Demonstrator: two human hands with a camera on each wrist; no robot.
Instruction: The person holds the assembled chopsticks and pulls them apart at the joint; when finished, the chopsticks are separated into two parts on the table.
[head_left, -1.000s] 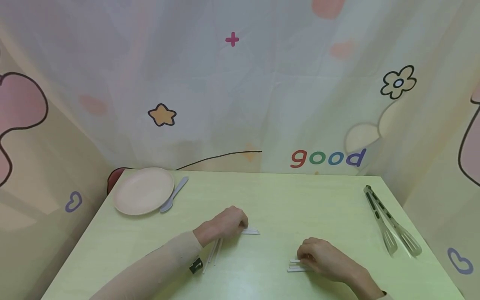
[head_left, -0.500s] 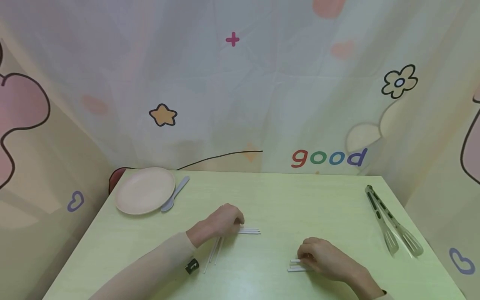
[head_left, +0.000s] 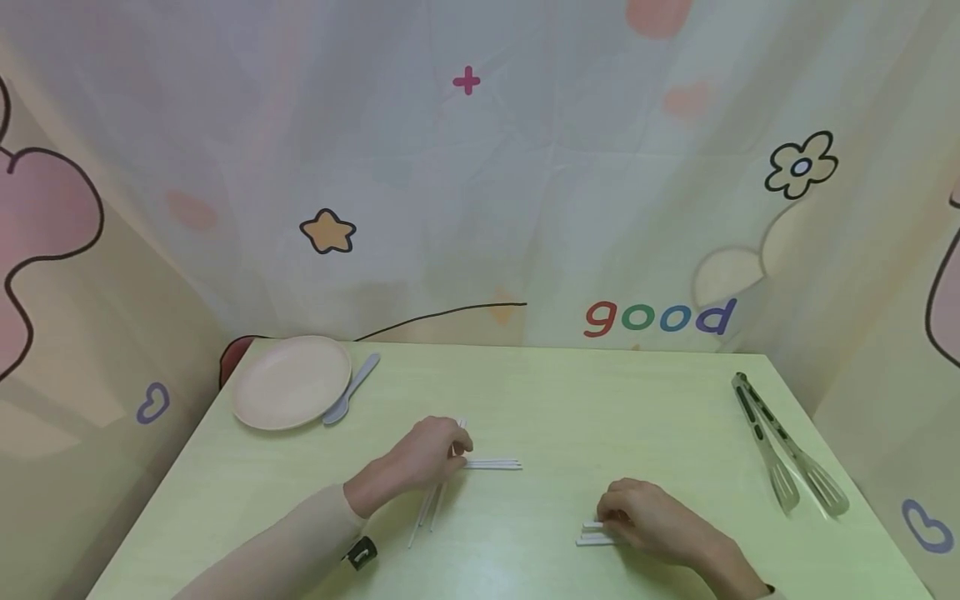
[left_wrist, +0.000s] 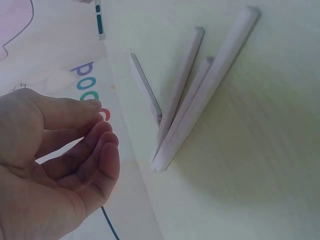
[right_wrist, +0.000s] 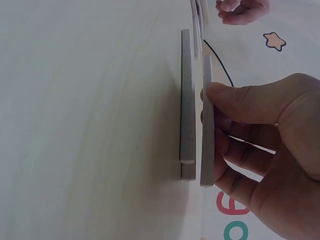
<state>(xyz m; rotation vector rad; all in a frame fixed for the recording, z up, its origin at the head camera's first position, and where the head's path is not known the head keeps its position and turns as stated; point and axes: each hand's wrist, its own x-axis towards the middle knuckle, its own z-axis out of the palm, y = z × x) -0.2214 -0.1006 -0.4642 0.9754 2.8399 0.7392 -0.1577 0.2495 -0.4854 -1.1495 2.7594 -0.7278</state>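
My left hand (head_left: 427, 454) hovers close over a fan of thin white sticks (head_left: 426, 508) and the left end of a level group of white sticks (head_left: 495, 464). In the left wrist view its fingers are loosely bent, thumb near the fingertips, with nothing between them; several sticks (left_wrist: 200, 105) lie beside it on the table. My right hand (head_left: 652, 517) pinches one white stick (right_wrist: 207, 150) between thumb and fingers. Just beside that one, two more white sticks (right_wrist: 187, 100) lie along the table. In the head view, the right hand covers those sticks' right ends.
A pale round plate (head_left: 292, 383) stands at the back left, with a grey-purple spoon (head_left: 351, 390) against its right side. Metal tongs with slotted ends (head_left: 783, 450) lie spread near the right edge. A printed curtain (head_left: 480, 208) rises behind the table (head_left: 570, 400).
My left hand has drawn back leftward along the level sticks, uncovering more of them and one stick end beyond the hand. My right hand stays in place, pinching its stick.
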